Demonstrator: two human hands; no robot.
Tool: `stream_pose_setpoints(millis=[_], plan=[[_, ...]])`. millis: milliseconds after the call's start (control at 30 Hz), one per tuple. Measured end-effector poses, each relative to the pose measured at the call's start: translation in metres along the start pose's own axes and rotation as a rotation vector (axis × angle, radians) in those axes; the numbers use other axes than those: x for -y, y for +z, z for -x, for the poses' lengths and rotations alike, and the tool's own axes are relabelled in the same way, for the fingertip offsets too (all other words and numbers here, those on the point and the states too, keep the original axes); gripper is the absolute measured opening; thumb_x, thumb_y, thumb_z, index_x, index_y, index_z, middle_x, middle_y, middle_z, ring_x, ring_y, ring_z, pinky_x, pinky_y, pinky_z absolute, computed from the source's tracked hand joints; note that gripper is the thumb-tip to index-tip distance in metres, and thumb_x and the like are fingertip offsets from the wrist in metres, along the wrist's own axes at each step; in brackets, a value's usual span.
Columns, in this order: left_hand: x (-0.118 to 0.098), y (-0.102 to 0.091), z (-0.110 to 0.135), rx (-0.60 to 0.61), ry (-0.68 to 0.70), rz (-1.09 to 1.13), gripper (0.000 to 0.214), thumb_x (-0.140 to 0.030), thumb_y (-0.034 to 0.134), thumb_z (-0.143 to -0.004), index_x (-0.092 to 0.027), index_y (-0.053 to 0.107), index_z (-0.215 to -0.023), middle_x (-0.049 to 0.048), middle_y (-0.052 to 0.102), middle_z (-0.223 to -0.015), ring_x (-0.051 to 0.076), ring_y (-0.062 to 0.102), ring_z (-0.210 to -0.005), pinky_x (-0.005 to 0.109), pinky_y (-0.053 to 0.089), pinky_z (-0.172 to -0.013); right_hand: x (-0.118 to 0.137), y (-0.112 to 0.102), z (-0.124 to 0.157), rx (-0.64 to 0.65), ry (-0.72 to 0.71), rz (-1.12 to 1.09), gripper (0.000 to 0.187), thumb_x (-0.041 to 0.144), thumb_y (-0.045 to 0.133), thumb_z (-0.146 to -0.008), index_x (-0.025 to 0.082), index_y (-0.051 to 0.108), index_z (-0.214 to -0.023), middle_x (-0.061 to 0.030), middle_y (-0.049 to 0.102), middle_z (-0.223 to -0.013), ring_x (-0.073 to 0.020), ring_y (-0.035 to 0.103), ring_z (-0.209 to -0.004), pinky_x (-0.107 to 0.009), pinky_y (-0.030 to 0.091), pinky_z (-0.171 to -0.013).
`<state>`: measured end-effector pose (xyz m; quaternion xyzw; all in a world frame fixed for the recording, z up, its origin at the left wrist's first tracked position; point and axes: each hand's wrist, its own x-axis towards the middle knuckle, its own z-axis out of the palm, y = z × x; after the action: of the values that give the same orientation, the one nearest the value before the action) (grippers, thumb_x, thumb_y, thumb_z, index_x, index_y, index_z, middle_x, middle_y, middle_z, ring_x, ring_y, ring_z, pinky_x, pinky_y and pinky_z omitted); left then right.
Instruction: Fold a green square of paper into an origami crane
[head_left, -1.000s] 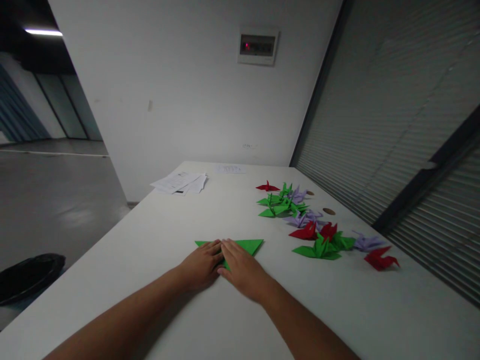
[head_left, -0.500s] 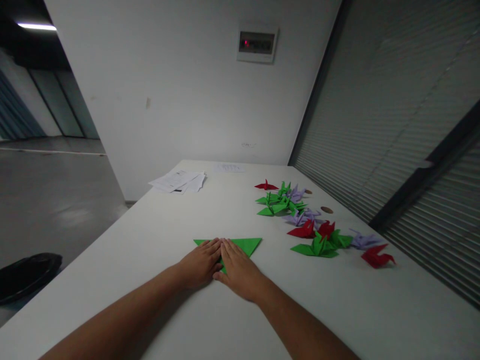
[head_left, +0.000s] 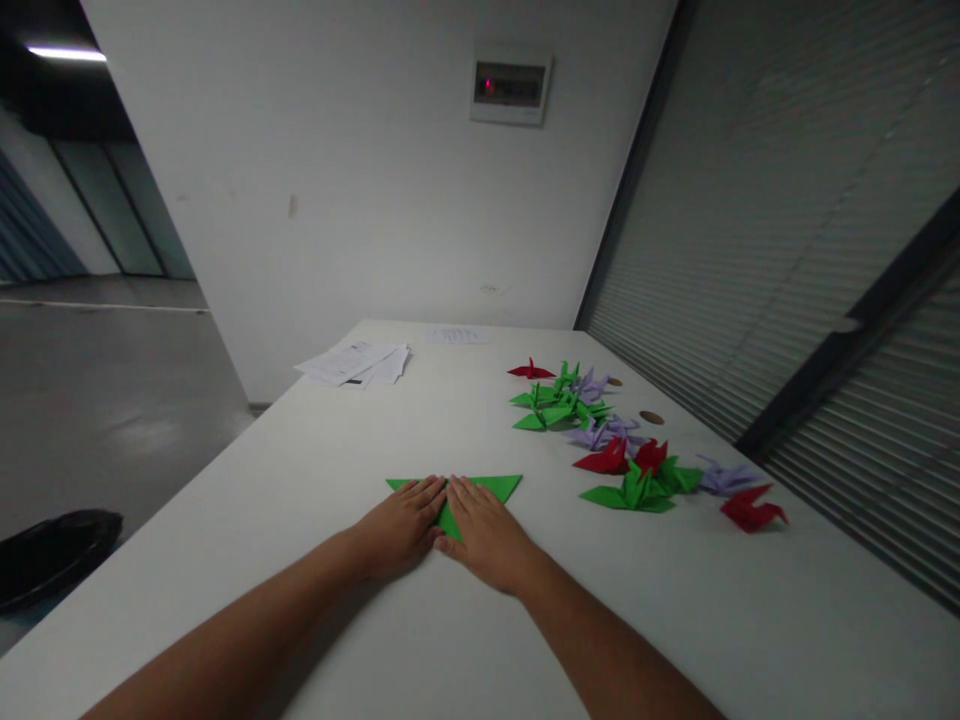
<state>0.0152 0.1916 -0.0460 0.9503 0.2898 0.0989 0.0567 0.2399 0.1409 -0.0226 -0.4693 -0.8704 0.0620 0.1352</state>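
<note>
A green sheet of origami paper (head_left: 501, 486), folded to a triangle, lies on the white table with its long straight edge away from me. My left hand (head_left: 401, 520) rests flat on its left part, fingers stretched out toward that far edge. On the middle and right part lies my right hand (head_left: 484, 530), also flat with fingers extended. Both hands are close together, and a strip of green shows between them. The hands cover much of the paper, so its lower tip is partly hidden.
Several folded paper cranes in green, red (head_left: 752, 510) and lilac (head_left: 726, 477) lie along the table's right side. Printed papers (head_left: 356, 362) lie at the far left. A black-lined bin (head_left: 60, 555) stands left of the table (head_left: 315, 470). Blinds (head_left: 787, 250) run along the right.
My right hand has shifted slightly to the right, so the green gap between the hands is wider. My left hand stays nearly in place.
</note>
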Motion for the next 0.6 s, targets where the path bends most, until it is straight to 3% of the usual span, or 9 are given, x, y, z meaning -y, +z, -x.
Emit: stream_pose_setpoints(millis=[600], plan=[[-0.002, -0.004, 0.0, -0.009, -0.003, -0.014, 0.059, -0.039, 0.045, -0.107, -0.009, 0.04, -0.158, 0.0256, 0.036, -0.164, 0.039, 0.035, -0.154, 0.059, 0.035, -0.122, -0.016, -0.005, 0.005, 0.012, 0.109, 0.055, 0.08, 0.061, 0.043, -0.105, 0.002, 0.04, -0.158, -0.0253, 0.033, -0.166, -0.0369, 0.031, -0.156, -0.053, 0.027, -0.127]])
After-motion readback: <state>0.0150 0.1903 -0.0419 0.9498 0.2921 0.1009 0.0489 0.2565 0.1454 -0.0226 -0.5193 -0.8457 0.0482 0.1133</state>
